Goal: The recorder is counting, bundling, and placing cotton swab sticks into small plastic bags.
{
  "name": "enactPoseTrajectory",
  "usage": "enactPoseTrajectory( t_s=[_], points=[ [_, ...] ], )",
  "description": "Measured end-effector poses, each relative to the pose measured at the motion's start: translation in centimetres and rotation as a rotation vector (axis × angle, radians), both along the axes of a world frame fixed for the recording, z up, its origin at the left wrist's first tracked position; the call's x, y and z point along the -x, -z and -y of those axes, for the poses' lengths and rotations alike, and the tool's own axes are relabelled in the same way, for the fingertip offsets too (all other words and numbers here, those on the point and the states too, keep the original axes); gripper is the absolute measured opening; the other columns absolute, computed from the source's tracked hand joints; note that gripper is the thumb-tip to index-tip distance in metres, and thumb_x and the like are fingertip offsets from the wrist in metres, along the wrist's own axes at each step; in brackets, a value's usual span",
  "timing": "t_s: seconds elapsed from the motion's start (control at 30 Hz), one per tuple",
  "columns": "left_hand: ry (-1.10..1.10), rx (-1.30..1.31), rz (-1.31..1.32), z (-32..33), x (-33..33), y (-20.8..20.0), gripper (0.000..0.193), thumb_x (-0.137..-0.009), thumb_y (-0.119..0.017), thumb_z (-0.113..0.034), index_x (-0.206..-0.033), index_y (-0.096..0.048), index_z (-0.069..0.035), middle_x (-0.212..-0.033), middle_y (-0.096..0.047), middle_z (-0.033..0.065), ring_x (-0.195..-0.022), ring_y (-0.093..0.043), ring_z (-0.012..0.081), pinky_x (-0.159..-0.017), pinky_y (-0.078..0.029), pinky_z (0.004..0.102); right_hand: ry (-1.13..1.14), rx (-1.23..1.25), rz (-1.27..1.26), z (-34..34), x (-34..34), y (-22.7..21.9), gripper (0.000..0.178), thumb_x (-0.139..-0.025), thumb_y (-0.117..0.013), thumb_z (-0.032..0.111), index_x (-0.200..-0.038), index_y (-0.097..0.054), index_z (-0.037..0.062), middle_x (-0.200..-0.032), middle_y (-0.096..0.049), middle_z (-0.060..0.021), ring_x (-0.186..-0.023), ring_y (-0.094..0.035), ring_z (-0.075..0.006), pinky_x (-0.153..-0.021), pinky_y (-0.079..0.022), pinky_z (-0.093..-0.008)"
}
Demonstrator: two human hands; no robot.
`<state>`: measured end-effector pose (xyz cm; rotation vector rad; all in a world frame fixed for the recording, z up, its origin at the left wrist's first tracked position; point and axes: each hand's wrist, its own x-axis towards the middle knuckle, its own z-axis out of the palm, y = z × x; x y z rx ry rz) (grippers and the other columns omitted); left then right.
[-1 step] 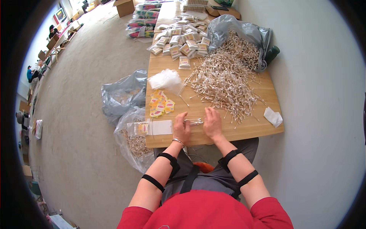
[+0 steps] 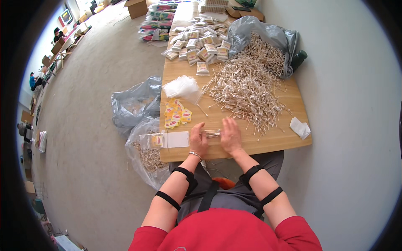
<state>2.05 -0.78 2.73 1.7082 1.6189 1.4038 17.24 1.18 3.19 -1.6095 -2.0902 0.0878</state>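
Note:
A small bundle of cotton swabs (image 2: 213, 134) lies level near the table's front edge, spanning the gap between my hands. My left hand (image 2: 198, 141) is curled round the bundle's left end, its fingertips partly hidden. At the other end, my right hand (image 2: 230, 136) has its fingers bent together and pressed against the swab tips. Left of my left hand is a clear plastic bag with swabs and a yellow label (image 2: 155, 141), beside a white card strip (image 2: 178, 139). Yellow-and-white label cards (image 2: 176, 113) lie scattered just beyond.
A large heap of loose swabs (image 2: 247, 90) spills from a grey plastic bag (image 2: 264, 29). Filled swab packets (image 2: 201, 44) cover the far left, with empty clear bags (image 2: 182, 88) nearer. A folded white tissue (image 2: 300, 128) lies at right; a wall (image 2: 347, 104) borders the table.
My right hand has shifted slightly left, closer to my left hand, narrowing the visible stretch of the swab bundle. My left hand has barely moved.

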Motion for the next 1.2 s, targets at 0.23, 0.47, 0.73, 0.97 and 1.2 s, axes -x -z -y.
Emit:
enactPoseTrajectory(
  t_s=[0.23,0.47,0.73,0.97,1.2],
  points=[
    [-0.107,0.077,0.352,-0.2,0.8,1.3,0.026,-0.093,-0.041,-0.007,-0.112,-0.057,0.000,-0.108,-0.063,0.0113,-0.103,-0.057,0.0179,-0.090,-0.043,0.0290,-0.241,0.258,0.276,4.2,3.6,-0.7,0.086,-0.083,-0.050,0.054,-0.140,-0.021,-0.0026,-0.148,-0.015,-0.0193,-0.139,-0.009,-0.0320,-0.113,-0.007,-0.0446],
    [-0.092,0.089,0.414,-0.3,1.0,1.2,0.025,-0.095,-0.041,-0.010,-0.112,-0.058,0.000,-0.106,-0.063,0.0100,-0.101,-0.057,0.0169,-0.091,-0.042,0.0281,-0.280,0.236,0.338,3.2,3.3,-0.8,0.089,-0.081,-0.050,0.057,-0.140,-0.021,-0.0026,-0.148,-0.014,-0.0218,-0.139,-0.008,-0.0344,-0.112,-0.007,-0.0446],
    [-0.084,0.090,0.450,-0.3,1.2,1.4,0.026,-0.094,-0.041,-0.011,-0.110,-0.060,-0.001,-0.103,-0.065,0.0111,-0.099,-0.060,0.0190,-0.087,-0.045,0.0296,-0.294,0.250,0.313,4.9,3.3,-0.9,0.087,-0.082,-0.048,0.058,-0.142,-0.020,0.0004,-0.148,-0.012,-0.0218,-0.139,-0.007,-0.0351,-0.112,-0.004,-0.0454],
    [-0.021,0.057,0.680,-1.0,1.7,2.2,0.027,-0.096,-0.040,-0.013,-0.111,-0.058,0.001,-0.106,-0.064,0.0109,-0.102,-0.058,0.0173,-0.090,-0.043,0.0277,-0.235,0.169,0.364,2.6,2.5,-1.0,0.086,-0.084,-0.044,0.060,-0.142,-0.019,0.0011,-0.149,-0.012,-0.0200,-0.140,-0.006,-0.0323,-0.112,-0.004,-0.0468],
    [0.020,0.070,0.731,-1.0,1.8,2.8,0.027,-0.096,-0.040,-0.012,-0.114,-0.055,0.001,-0.110,-0.061,0.0105,-0.106,-0.055,0.0165,-0.093,-0.042,0.0276,-0.362,0.288,0.270,3.9,2.4,-1.4,0.078,-0.086,-0.049,0.048,-0.142,-0.020,0.0024,-0.150,-0.014,-0.0163,-0.140,-0.007,-0.0291,-0.112,-0.006,-0.0462]
  ],
)
